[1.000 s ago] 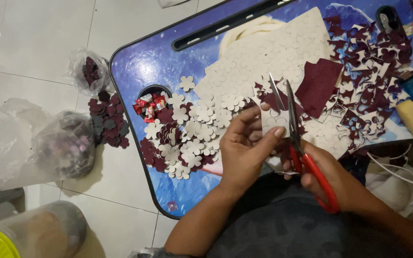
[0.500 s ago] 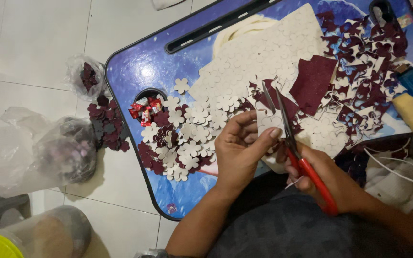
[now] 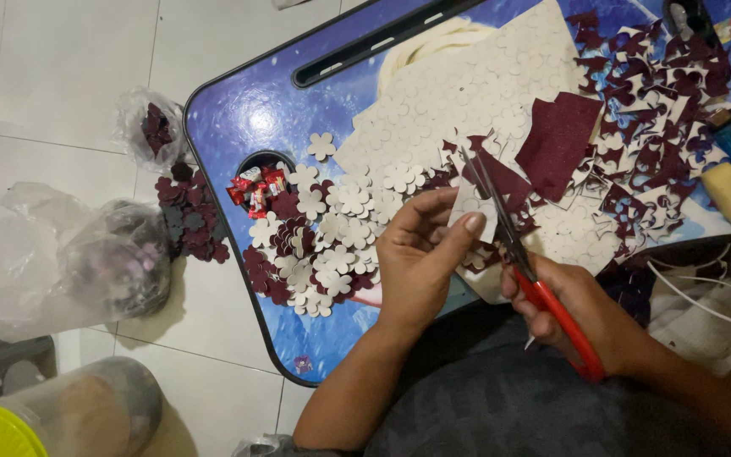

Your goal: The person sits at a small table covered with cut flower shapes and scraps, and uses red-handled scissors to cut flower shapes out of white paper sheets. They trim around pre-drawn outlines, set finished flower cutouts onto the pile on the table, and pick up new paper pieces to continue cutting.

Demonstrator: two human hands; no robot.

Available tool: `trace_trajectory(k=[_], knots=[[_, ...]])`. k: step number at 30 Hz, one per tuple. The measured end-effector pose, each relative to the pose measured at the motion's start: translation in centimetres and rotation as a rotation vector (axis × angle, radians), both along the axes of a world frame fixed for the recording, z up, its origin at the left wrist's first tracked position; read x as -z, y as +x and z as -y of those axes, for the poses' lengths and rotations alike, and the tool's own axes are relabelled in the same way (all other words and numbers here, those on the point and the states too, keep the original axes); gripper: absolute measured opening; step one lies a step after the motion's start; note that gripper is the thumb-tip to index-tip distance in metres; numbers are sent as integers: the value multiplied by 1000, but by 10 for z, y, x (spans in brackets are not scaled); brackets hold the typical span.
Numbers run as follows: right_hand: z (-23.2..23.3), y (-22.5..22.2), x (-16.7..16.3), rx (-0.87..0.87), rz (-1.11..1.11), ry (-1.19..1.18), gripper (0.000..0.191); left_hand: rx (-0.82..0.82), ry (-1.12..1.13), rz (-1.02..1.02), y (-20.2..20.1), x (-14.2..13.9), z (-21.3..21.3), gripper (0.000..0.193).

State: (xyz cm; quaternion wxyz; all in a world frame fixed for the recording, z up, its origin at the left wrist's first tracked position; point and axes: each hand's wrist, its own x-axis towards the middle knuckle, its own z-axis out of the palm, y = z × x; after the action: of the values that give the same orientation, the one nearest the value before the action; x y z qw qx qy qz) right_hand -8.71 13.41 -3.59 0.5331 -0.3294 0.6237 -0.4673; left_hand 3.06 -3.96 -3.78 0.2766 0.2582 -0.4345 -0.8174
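Now the left hand [image 3: 420, 258] has its fingers curled around a small cream piece [image 3: 474, 210], thumb on top, holding it up over the near edge of the blue lap table [image 3: 239, 114]. The right hand [image 3: 590, 317] is wrapped through the red handles of the scissors [image 3: 522, 258], blades parted a little and biting at the right side of that piece. Left of the hands on the table, there's a heap of finished flower cut-outs [image 3: 315, 250], cream and maroon mixed, so plenty looks done. Behind the hands, a broad cream sheet of marked flowers [image 3: 475, 85] lies uncut, so a fair amount seems left. At the table's far right sits a mass of maroon and cream offcuts [image 3: 653, 110], with a maroon square [image 3: 556, 140] on its left edge. Off the table's left side, on the tiled floor [image 3: 52, 76], are loose maroon flowers [image 3: 188, 216] and clear plastic bags [image 3: 86, 262] with more inside.
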Motion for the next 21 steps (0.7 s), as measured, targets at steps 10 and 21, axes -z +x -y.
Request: trace_trajectory(k=[10,21], knots=[[-5,-3,-5,-45,39,11,100,114,-25,10,5,-6,-2,38],[-8,-6,-6,-54,41,47,103,135,-49,-34,7,-7,4,54]])
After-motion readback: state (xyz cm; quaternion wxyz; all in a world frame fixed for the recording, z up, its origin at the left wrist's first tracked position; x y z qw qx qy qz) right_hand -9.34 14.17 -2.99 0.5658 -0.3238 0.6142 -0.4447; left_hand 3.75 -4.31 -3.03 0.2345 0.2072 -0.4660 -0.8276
